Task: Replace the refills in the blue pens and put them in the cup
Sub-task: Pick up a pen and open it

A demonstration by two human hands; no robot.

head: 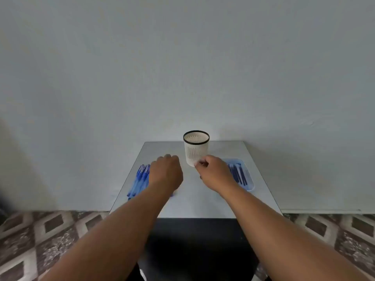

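Pens lie bunched on the left of the small grey table, with the left hand palm-down over their inner edge; whether its fingers have closed on one cannot be told. Nothing appears to be in the cup, which stands upright at the back centre, so the work looks barely begun. The right hand hovers loosely curled just in front of the cup, beside the pale blue tray that holds dark refills. Picking a single pen cleanly probably means sliding one clear of the bunch first. The cup stands close to the right knuckles and could be knocked.
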